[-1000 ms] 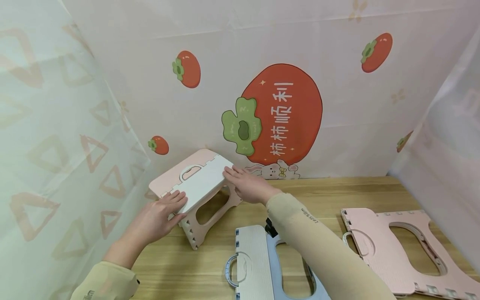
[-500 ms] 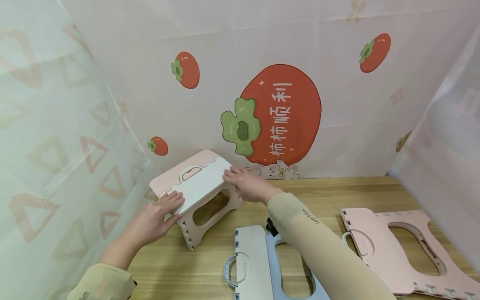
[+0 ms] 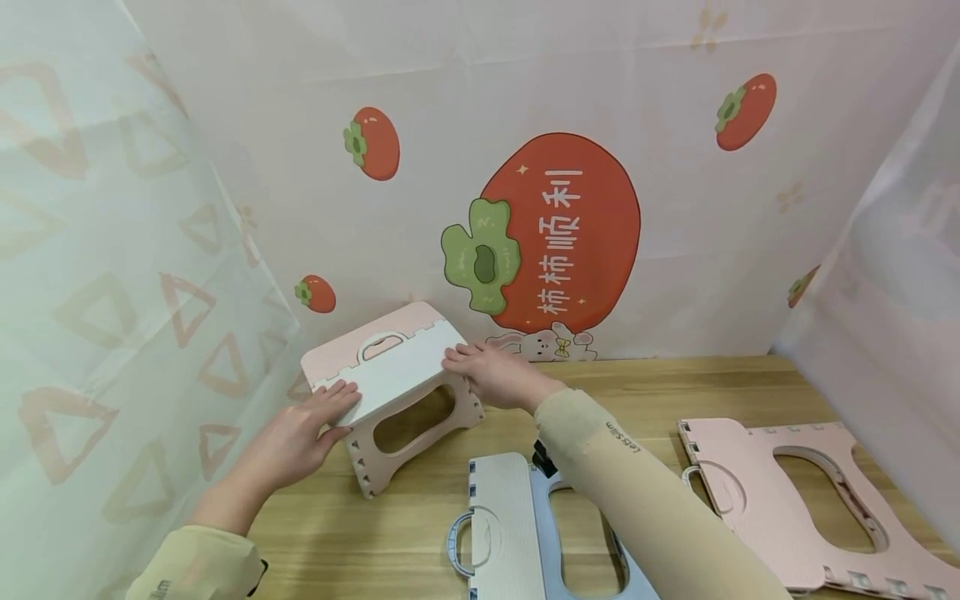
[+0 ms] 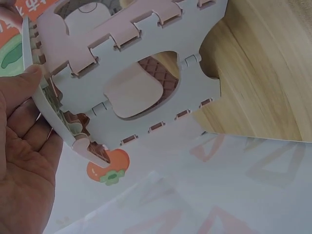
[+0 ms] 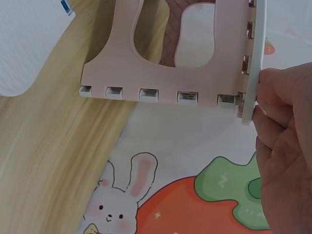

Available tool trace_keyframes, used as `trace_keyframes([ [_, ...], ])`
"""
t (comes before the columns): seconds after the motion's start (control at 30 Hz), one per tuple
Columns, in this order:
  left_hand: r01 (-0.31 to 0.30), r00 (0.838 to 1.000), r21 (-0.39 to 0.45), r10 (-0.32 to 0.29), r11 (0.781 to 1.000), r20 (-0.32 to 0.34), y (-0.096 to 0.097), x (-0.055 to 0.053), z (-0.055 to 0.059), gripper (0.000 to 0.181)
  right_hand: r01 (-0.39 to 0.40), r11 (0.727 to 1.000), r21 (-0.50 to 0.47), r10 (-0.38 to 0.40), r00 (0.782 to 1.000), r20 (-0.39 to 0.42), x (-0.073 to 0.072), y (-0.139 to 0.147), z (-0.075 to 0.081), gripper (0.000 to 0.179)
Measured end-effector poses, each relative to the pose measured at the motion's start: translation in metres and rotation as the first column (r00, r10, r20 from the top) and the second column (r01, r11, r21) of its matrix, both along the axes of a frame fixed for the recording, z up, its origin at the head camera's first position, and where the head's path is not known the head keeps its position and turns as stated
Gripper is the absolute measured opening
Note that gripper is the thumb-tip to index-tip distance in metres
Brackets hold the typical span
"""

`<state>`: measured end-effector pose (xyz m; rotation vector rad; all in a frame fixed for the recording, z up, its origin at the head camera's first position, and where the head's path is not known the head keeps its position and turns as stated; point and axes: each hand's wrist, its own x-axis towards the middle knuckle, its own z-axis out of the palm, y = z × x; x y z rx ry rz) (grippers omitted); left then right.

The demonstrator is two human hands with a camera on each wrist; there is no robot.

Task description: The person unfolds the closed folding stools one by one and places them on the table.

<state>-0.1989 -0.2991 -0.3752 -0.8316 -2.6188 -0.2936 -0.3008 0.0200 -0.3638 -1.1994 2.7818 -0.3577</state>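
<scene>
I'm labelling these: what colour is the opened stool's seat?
The seat is half pink, half white, seen best in the head view.

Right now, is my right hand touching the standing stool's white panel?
Touching. The right wrist view shows your right hand against the edge of the white panel, no gap between.

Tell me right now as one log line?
left hand: holding pink-white stool | right hand: holding same stool | state: unfolded | blue-white stool: folded | pink stool: folded
</scene>
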Motion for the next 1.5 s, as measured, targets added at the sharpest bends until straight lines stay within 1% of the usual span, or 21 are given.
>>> trace_keyframes([
  [0.2,-0.009,0.999,0.018,0.008,1.000,0.037,-0.005,-0.003,0.001,0.051,-0.017,1.000,-0.002,0.017,1.000,-0.017,0.003,0.000,0.000,0.045],
  [0.5,-0.024,0.998,0.024,0.023,0.999,0.063,-0.012,-0.008,0.003,0.053,-0.034,0.999,-0.003,0.034,0.999,-0.021,0.006,-0.001,0.002,0.044],
  [0.6,-0.035,0.995,0.022,0.033,0.999,0.091,-0.013,-0.010,0.004,0.052,-0.043,0.999,-0.002,0.043,0.999,-0.024,0.008,-0.002,0.004,0.044],
  [0.77,-0.065,0.990,0.014,0.062,0.998,0.129,-0.014,-0.012,0.006,0.051,-0.068,0.998,-0.004,0.068,0.997,-0.041,0.010,-0.002,0.007,0.042],
  [0.87,-0.081,0.988,0.006,0.080,0.997,0.136,-0.014,-0.014,0.007,0.051,-0.078,0.997,-0.005,0.078,0.996,-0.052,0.011,-0.002,0.007,0.042],
  [1.13,-0.136,0.979,-0.010,0.136,0.991,0.152,-0.011,-0.017,0.009,0.049,-0.095,0.995,-0.021,0.094,0.994,-0.051,0.014,-0.003,0.006,0.042],
  [1.23,-0.176,0.969,-0.022,0.177,0.984,0.175,-0.009,-0.018,0.010,0.050,-0.110,0.993,-0.029,0.108,0.993,-0.053,0.015,-0.003,0.004,0.042],
  [1.4,-0.249,0.940,-0.063,0.257,0.966,0.223,-0.005,-0.019,0.013,0.053,-0.130,0.991,-0.026,0.128,0.990,-0.056,0.018,-0.004,0.003,0.041],
  [1.5,-0.270,0.934,-0.079,0.281,0.960,0.223,-0.002,-0.020,0.013,0.055,-0.137,0.990,-0.028,0.136,0.990,-0.047,0.019,-0.005,0.003,0.042],
])
